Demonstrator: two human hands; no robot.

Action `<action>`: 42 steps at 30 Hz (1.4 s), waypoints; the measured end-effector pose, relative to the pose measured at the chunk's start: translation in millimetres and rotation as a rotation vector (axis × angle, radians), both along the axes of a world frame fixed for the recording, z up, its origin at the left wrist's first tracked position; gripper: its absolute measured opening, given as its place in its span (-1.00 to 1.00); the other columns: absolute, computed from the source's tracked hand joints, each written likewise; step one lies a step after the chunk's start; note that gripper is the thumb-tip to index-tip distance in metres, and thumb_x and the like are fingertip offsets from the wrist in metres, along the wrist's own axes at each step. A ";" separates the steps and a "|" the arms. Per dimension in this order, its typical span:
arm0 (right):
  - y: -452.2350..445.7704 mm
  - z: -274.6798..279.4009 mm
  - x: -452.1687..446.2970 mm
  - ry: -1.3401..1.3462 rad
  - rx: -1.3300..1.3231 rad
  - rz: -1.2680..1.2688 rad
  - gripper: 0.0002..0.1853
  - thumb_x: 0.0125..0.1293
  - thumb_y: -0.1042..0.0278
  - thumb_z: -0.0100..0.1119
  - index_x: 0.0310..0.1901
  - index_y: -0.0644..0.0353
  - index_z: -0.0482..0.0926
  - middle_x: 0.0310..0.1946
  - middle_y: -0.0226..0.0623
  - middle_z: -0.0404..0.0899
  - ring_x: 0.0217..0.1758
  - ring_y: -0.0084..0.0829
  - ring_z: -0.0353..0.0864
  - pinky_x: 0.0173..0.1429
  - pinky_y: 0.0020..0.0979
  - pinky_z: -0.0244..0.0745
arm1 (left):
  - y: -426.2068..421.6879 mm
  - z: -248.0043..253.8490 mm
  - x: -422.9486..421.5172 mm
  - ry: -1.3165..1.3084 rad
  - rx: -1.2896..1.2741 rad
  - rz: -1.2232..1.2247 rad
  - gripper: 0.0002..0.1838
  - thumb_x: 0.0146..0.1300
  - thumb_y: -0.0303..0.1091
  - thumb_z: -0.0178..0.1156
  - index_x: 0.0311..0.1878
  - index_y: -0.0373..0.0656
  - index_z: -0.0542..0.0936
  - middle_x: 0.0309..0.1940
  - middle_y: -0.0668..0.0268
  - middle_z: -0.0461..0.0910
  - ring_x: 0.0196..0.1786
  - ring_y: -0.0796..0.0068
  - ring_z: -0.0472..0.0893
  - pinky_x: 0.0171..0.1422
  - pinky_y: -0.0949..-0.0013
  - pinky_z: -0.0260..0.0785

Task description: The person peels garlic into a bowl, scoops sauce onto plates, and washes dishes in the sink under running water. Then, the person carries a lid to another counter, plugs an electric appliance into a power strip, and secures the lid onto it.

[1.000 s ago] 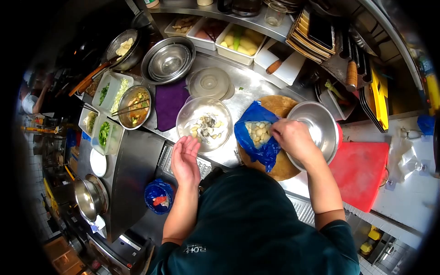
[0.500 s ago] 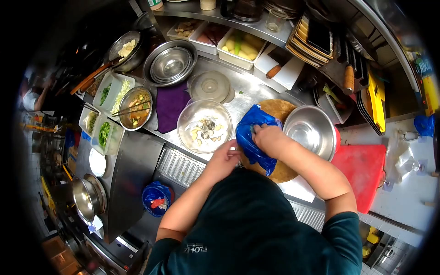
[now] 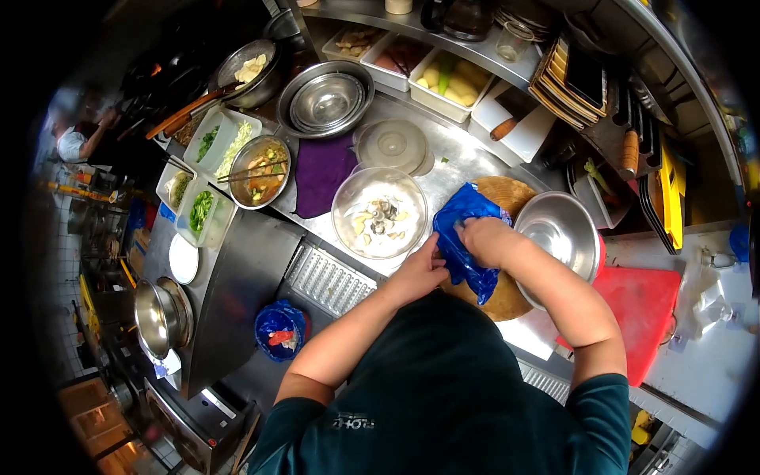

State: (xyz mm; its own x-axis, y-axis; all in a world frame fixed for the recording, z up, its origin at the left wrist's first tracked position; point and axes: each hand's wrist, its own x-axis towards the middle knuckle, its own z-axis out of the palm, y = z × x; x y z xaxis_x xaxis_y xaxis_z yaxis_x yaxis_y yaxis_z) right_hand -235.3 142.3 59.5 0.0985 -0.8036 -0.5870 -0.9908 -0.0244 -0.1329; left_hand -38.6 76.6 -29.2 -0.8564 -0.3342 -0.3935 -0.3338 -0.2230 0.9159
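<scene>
Steel surface (image 3: 451, 144), worn and reflective, fills the middle of the view. On it, a round wooden board (image 3: 511, 195) carries a crumpled blue bag (image 3: 469, 267), placed between a clear bowl (image 3: 396, 248) and a wide steel bowl (image 3: 559, 226). Right hand (image 3: 484, 241) reaches into the bag's mouth; fingers hidden, so whether they are apart or together cannot be told. Left hand (image 3: 426, 273) is at the bag's near left edge, fingers bent; whether it grips the plastic cannot be told.

Clear bowl: pale pieces around a dark centre. Just beyond it, a translucent lid (image 3: 392, 148) lies flat; a purple cloth (image 3: 323, 178) is spread to its left. Nested steel bowls (image 3: 326, 99) stand behind the cloth. Right of the wide bowl: red cutting board (image 3: 640, 313), lying flat.

Room: a metal shelf (image 3: 467, 49) runs above the far edge of the surface, white tubs (image 3: 439, 104) of produce below it. Stacked trays (image 3: 566, 87) sit at its right end. Lower left, a bin (image 3: 273, 311) lined in blue plastic. Far left, dim and blurred: another person (image 3: 73, 144), near dark cooking equipment.
</scene>
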 end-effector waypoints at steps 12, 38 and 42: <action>-4.9 -1.8 5.6 0.032 0.031 0.031 -0.42 0.23 0.32 0.30 0.29 0.30 0.50 -0.06 -0.06 0.71 0.02 -0.08 0.73 0.02 -0.20 0.64 | -1.6 2.7 -7.0 0.027 0.193 0.038 -0.28 0.22 -0.71 0.14 0.50 -0.22 0.29 0.24 0.22 0.50 0.13 0.42 0.55 0.22 0.38 0.46; 5.8 -49.4 20.1 0.062 -0.193 -0.138 -0.80 0.22 0.38 0.23 -0.18 0.22 0.75 -0.13 -0.02 0.74 -0.08 -0.12 0.79 -0.03 -0.20 0.69 | -0.2 6.7 -4.0 0.154 0.308 0.133 -0.35 0.26 -0.73 0.15 0.45 -0.26 0.36 0.35 0.20 0.49 0.31 0.37 0.51 0.39 0.31 0.37; 9.1 -45.6 20.2 0.038 -0.252 -0.172 -0.84 0.18 0.42 0.23 -0.29 0.25 0.75 -0.25 0.01 0.74 -0.11 -0.09 0.78 -0.03 -0.14 0.69 | 1.0 3.4 -0.3 0.149 0.360 0.172 -0.36 0.28 -0.71 0.14 0.46 -0.27 0.35 0.31 0.19 0.52 0.26 0.40 0.55 0.35 0.33 0.40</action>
